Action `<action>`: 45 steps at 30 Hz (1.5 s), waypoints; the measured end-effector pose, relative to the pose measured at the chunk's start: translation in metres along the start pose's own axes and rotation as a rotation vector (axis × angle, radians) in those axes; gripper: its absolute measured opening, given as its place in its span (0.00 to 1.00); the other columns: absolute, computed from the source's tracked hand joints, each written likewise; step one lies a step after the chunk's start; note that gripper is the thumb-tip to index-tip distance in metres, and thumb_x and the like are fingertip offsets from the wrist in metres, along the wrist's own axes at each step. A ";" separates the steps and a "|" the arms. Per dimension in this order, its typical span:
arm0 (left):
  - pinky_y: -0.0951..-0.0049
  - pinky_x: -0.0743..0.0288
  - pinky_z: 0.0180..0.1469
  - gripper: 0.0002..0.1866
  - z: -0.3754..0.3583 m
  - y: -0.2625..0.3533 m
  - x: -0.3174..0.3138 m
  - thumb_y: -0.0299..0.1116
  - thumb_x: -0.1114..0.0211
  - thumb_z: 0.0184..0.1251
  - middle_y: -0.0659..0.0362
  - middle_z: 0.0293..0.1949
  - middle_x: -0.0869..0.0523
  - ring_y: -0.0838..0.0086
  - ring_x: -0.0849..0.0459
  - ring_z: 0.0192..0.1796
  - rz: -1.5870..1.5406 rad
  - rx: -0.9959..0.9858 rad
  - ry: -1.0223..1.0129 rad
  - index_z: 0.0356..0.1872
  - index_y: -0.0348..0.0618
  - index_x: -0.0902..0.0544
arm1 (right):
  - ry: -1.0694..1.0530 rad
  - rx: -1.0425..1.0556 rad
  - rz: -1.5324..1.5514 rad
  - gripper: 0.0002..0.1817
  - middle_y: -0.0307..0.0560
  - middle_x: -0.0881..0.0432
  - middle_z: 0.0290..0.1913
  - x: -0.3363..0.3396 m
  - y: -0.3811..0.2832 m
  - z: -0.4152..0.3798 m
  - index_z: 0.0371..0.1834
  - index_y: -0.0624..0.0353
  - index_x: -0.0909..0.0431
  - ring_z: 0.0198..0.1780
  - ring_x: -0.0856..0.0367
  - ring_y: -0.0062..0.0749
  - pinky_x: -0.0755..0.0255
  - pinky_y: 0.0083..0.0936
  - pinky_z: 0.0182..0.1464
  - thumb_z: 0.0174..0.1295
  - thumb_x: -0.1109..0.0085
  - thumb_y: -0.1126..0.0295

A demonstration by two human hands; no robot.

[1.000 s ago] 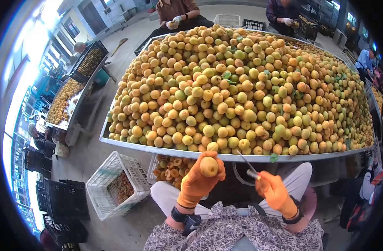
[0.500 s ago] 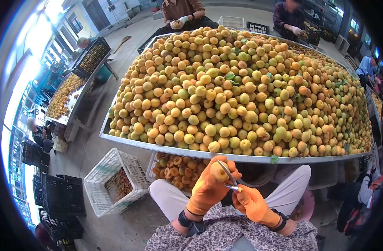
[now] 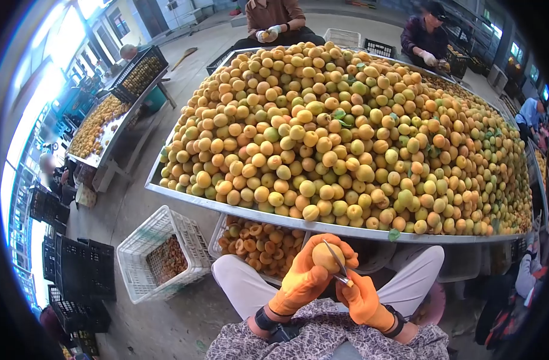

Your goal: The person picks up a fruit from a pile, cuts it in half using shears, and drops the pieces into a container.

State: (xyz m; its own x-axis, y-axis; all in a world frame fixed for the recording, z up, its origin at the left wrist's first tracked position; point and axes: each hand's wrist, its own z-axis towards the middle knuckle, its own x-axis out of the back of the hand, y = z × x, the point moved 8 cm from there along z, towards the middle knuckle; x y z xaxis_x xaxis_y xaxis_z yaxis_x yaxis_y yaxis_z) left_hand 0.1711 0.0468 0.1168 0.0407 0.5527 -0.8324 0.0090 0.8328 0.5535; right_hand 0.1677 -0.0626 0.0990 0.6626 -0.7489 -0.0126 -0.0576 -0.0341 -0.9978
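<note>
In an orange glove, my left hand (image 3: pixel 304 273) is wrapped round a yellow apricot (image 3: pixel 327 257). My right hand (image 3: pixel 363 299), gloved the same way, grips a small knife (image 3: pixel 337 258), its blade lying across the apricot's near face. Both hands are over my lap, just in front of the metal table's edge (image 3: pixel 274 217). Heaped on that table is a large pile of yellow-orange apricots (image 3: pixel 322 138), some greenish, with a few leaves among them. Below the edge, a crate of halved apricots (image 3: pixel 259 243) sits beside my left knee.
A white plastic crate (image 3: pixel 193 243) with pits or scraps in its bottom stands on the floor at left. Black crates (image 3: pixel 85 273) are stacked farther left. Two people (image 3: pixel 274 21) work across the table. Another fruit-covered table (image 3: pixel 109 129) stands at far left.
The view has shifted slightly, so the table sits a little lower. My hands keep hold of the apricot and knife; the apricot appears turned, and the blade has moved along its right side.
</note>
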 end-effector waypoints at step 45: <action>0.68 0.27 0.60 0.38 0.006 0.031 -0.044 0.37 0.19 0.48 0.53 0.51 0.18 0.68 0.19 0.54 0.361 0.292 -0.390 0.60 0.31 0.25 | -0.016 0.445 -0.084 0.27 0.37 0.25 0.21 0.002 -0.024 -0.001 0.44 0.64 0.22 0.22 0.26 0.27 0.33 0.23 0.27 0.73 0.58 0.47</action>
State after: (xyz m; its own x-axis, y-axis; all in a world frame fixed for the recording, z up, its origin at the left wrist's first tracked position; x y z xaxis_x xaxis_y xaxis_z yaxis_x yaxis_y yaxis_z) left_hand 0.1752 0.0480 0.1703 0.4546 0.7013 -0.5491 0.1977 0.5216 0.8300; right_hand 0.1697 -0.0634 0.1232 0.6629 -0.7452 0.0721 0.3211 0.1960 -0.9265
